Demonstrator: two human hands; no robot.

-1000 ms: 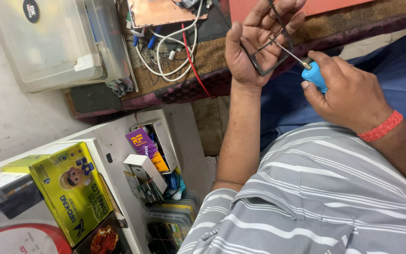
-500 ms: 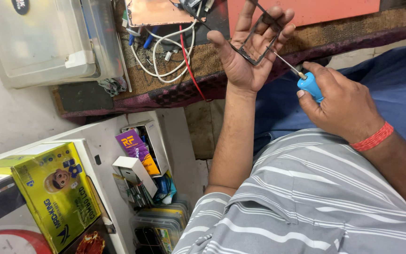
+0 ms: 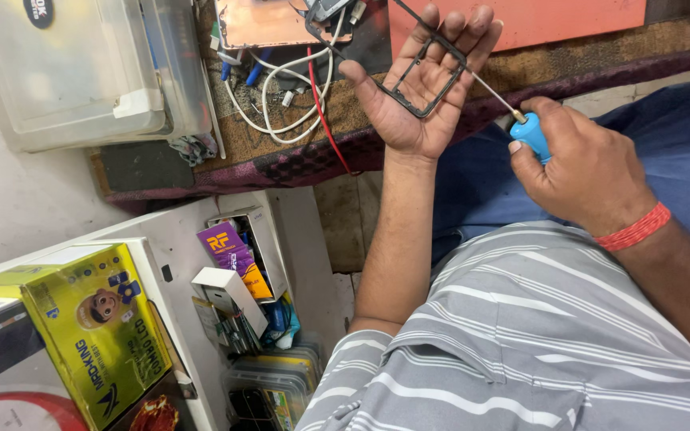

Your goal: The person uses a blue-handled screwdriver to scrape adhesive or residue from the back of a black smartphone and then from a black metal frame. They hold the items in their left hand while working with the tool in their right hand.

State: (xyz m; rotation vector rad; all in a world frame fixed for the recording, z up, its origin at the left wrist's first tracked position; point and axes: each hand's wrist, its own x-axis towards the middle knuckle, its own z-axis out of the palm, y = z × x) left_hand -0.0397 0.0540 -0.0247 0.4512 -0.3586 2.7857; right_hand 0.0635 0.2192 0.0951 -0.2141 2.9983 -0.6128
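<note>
- The left hand (image 3: 421, 96) is raised palm-up with its fingers spread wide; a thin black rectangular frame (image 3: 429, 76) lies flat across the palm and fingers, touching them but not gripped.
- The right hand (image 3: 584, 164) is closed around the blue handle of a screwdriver (image 3: 533, 134). The thin metal shaft slants up and left, and its tip meets the right edge of the frame, near the left hand's fingers.
- A red band (image 3: 636, 230) circles the right wrist.
- Both hands are held over the front edge of a low bench covered with a brown cloth (image 3: 281, 156) that has a purple border.
- On the cloth, just left of the left hand, white cables (image 3: 281, 88) loop together with one red wire (image 3: 325, 120). Above them sits a copper-coloured plate (image 3: 269, 22).
- A clear plastic box (image 3: 73, 68) rests at the bench's far left (its contents cannot be made out).
- An orange-red panel (image 3: 553, 20) runs along the top right, behind the fingers.
- Lower left, a yellow carton (image 3: 93, 335) sits beside small boxes, one of them purple (image 3: 229, 247), packed into a white shelf (image 3: 177, 239).
- The person wears a grey striped shirt (image 3: 537, 343) and blue trousers (image 3: 680, 152).
</note>
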